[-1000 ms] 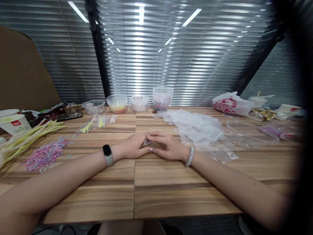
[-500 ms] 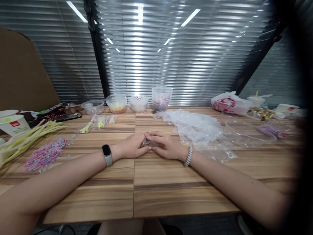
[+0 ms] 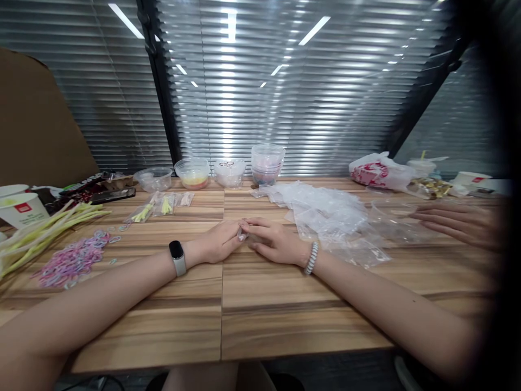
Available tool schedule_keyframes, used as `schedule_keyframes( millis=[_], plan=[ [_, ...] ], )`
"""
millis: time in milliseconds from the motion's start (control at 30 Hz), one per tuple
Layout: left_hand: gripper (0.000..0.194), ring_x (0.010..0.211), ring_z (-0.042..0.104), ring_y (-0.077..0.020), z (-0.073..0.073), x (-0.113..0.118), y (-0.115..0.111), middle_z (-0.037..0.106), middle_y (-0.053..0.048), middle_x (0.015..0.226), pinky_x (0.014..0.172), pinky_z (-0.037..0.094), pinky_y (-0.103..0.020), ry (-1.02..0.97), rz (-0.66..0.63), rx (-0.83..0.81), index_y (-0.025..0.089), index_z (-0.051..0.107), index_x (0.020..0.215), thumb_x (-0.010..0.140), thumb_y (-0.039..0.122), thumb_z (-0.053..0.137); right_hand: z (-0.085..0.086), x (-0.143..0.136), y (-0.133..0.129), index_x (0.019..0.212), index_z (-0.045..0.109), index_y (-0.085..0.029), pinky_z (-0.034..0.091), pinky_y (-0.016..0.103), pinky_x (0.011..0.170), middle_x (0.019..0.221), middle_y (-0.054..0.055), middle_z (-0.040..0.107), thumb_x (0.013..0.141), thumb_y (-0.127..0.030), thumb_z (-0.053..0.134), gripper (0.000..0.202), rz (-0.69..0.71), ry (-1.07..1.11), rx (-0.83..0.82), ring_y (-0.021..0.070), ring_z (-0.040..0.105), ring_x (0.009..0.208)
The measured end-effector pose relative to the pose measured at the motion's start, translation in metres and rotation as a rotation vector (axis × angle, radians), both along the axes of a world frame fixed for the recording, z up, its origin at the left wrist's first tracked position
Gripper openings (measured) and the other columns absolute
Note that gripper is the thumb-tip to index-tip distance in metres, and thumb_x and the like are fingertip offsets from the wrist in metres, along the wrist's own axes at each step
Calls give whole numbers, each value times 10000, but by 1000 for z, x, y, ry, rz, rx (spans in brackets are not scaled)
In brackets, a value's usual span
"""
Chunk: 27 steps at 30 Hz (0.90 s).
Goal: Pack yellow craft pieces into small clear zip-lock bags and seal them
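At the middle of the table, my left hand (image 3: 220, 241) and my right hand (image 3: 277, 241) meet fingertip to fingertip. Pinched between them is a small clear plastic bag (image 3: 243, 235), mostly covered by the fingers, so its contents cannot be made out. A pile of clear plastic bags (image 3: 325, 209) lies just beyond my right hand. Left of my left hand are small bags with yellow strips (image 3: 166, 205) inside and a heap of pink and purple rubber bands (image 3: 75, 258).
Clear bowls (image 3: 192, 174) and a stack of tubs (image 3: 267, 164) line the back. Yellow strands (image 3: 44, 231) and a paper cup (image 3: 24, 212) sit at left. Another person's hand (image 3: 459, 221) reaches over the right side, near a red-and-white carrier bag (image 3: 380, 171).
Another person's hand has come in from the right, over the clear plastic and the bag of bands there. My fingers have shifted slightly around the small bag, with my left thumb drawn back.
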<state>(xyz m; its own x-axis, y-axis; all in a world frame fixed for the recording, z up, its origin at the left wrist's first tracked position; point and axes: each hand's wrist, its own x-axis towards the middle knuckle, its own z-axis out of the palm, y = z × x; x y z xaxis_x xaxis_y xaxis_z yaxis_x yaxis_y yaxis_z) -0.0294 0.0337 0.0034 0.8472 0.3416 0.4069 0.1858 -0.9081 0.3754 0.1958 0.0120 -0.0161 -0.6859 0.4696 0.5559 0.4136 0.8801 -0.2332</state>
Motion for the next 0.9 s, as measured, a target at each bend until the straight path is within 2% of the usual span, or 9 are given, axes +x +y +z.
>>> schedule_keyframes(
  millis=[100, 233, 333, 433, 533, 633, 767, 900],
  plan=[
    [372, 1174, 490, -193, -2, 0, 1, 522, -99, 1293, 1029, 361, -348, 8, 44, -5, 167, 467, 1270, 1012, 297, 233, 0, 0, 1, 1427, 411, -206, 411, 342, 1067, 1398, 75, 432, 872, -182, 524, 567, 10, -8, 18, 181, 450, 1260],
    [300, 1072, 526, -210, -9, -1, 5, 567, -92, 1190, 944, 404, -359, 42, 138, -4, 166, 524, 1162, 977, 344, 370, -2, 2, 3, 1402, 439, -191, 417, 342, 1056, 1384, 90, 446, 867, -194, 532, 543, 18, 1, 87, 187, 455, 1257],
    [325, 1041, 524, -228, -10, -2, 6, 566, -102, 1176, 910, 411, -377, 79, 207, 1, 162, 520, 1168, 931, 375, 460, -1, 4, 5, 1398, 448, -190, 430, 354, 1034, 1384, 96, 449, 859, -205, 537, 546, -19, -27, 135, 200, 464, 1246],
    [366, 1002, 524, -231, -7, -3, 3, 572, -95, 1143, 865, 421, -375, 121, 257, -19, 171, 512, 1163, 906, 431, 502, 7, 10, 9, 1375, 477, -175, 424, 358, 1033, 1383, 100, 453, 874, -248, 534, 509, -99, -41, 183, 205, 462, 1246],
    [375, 996, 522, -217, -6, -5, 2, 576, -70, 1120, 873, 415, -367, 139, 300, -35, 192, 505, 1153, 903, 471, 510, 25, 24, 17, 1275, 567, -158, 441, 330, 994, 1308, 94, 520, 896, -280, 520, 401, -197, -4, 257, 192, 506, 1183],
    [396, 1066, 505, -208, -11, -7, 7, 561, -55, 1167, 939, 385, -365, 139, 302, -12, 211, 491, 1176, 903, 497, 513, 50, 52, 26, 1139, 651, -167, 481, 310, 862, 1111, 84, 622, 901, -315, 519, 310, -420, 29, 281, 185, 581, 1002],
    [401, 1088, 498, -201, -16, -8, 13, 561, -41, 1170, 958, 371, -362, 157, 300, 2, 225, 505, 1157, 899, 531, 511, 80, 117, 35, 1039, 695, -178, 472, 307, 774, 972, 65, 656, 878, -374, 552, 291, -771, 124, 258, 173, 591, 833],
    [387, 1079, 507, -204, -16, -7, 13, 574, -47, 1144, 961, 373, -365, 148, 289, 27, 214, 535, 1118, 893, 528, 521, 87, 197, 37, 1019, 686, -131, 483, 299, 727, 906, 88, 664, 840, -398, 596, 334, -997, 444, 147, 178, 600, 802]
  ],
)
